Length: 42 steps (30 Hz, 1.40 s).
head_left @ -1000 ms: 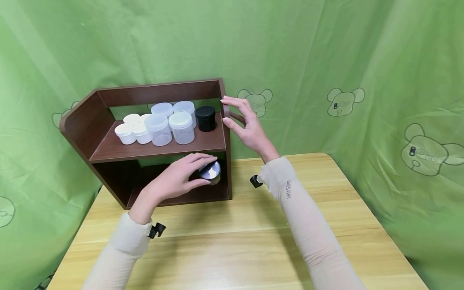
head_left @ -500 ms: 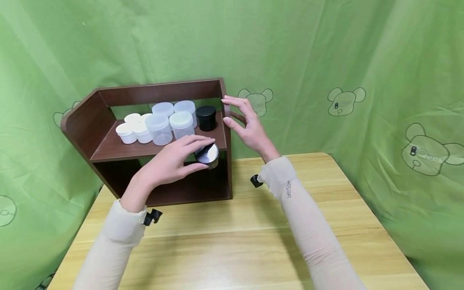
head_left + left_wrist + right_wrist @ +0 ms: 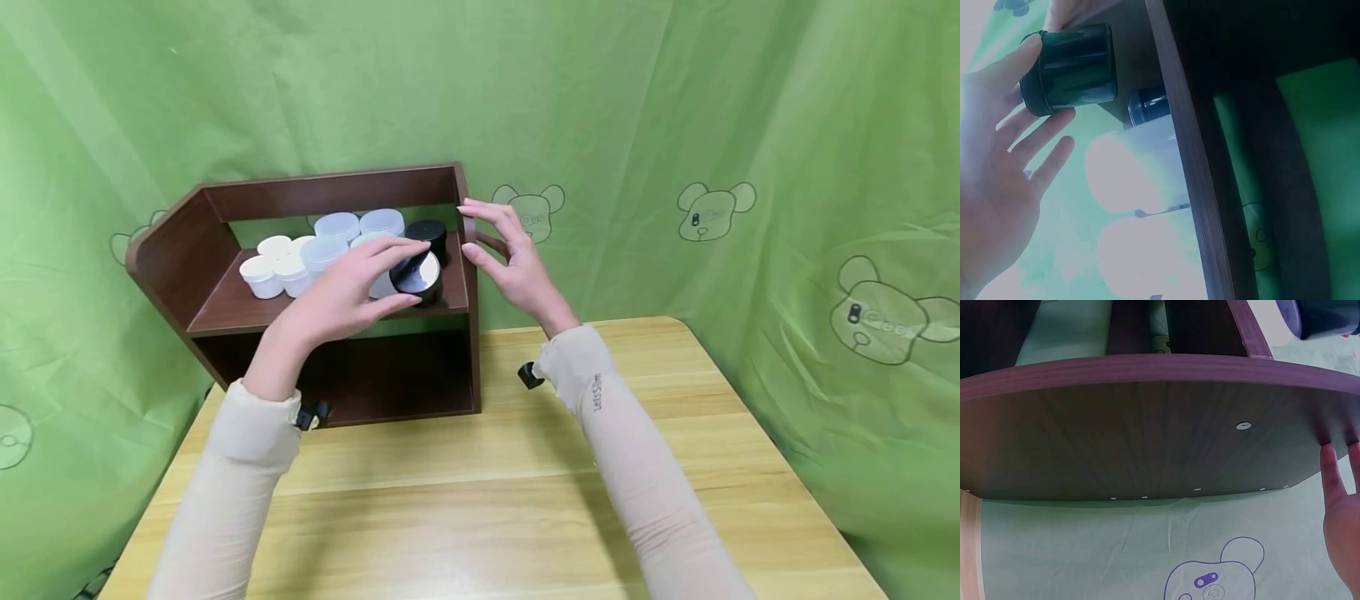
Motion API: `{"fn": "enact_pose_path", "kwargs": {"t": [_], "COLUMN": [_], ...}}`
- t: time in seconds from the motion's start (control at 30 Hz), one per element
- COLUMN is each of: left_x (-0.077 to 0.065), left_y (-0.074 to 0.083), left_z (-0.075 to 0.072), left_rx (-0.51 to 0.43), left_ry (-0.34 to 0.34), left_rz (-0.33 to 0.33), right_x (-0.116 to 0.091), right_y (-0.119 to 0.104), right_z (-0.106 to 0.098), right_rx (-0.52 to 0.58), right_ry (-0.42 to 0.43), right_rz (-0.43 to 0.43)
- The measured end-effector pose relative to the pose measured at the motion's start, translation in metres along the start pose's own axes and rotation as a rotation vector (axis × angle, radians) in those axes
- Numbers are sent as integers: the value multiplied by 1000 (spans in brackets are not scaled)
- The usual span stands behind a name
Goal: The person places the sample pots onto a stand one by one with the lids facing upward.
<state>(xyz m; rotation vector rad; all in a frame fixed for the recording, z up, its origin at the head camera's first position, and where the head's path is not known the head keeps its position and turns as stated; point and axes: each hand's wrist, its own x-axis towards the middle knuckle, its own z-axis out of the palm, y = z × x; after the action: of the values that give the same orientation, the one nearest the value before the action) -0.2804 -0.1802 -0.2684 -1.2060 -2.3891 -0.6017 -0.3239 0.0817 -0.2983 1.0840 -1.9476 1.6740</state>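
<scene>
A black jar with a shiny lid is held by its lid end between the thumb and fingers of my left hand. It overlaps the front edge of the upper shelf in the head view. In the left wrist view the black jar is off the shelf board, its side fully visible. Behind it on the shelf stands another black jar, partly hidden. My right hand rests at the right side panel of the brown shelf unit, straight fingers touching the panel's outer face in the right wrist view.
Several translucent jars and several small white jars stand left of the black ones on the upper shelf. The lower shelf lies below. The unit stands on a wooden table before a green curtain.
My left hand has lifted the black jar out of the lower compartment, up past the shelf's front edge to the upper level and slightly left. The right hand has stayed at the side panel.
</scene>
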Motion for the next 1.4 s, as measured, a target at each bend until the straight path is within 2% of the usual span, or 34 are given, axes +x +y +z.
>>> {"fn": "enact_pose_path", "kwargs": {"t": [0.23,0.47,0.67,0.93,1.13,1.4], "left_x": [13,25,27,29,29,28], "left_y": [-12,-19,-25,-26,-26,-27], "left_z": [4,8,13,15,16,19], "left_rx": [15,47,92,129,157,207], "left_ry": [46,27,5,-11,-38,-67], "left_rz": [-23,-70,-117,-159,-180,-188], "right_x": [-1,-1,2,2,3,0], "right_y": [-2,2,26,32,28,1], "right_z": [-1,-2,-3,-5,-3,-1], "right_rx": [-2,4,4,7,11,15], "right_ry": [0,4,11,4,11,2], "right_rz": [3,13,-2,-35,-12,5]}}
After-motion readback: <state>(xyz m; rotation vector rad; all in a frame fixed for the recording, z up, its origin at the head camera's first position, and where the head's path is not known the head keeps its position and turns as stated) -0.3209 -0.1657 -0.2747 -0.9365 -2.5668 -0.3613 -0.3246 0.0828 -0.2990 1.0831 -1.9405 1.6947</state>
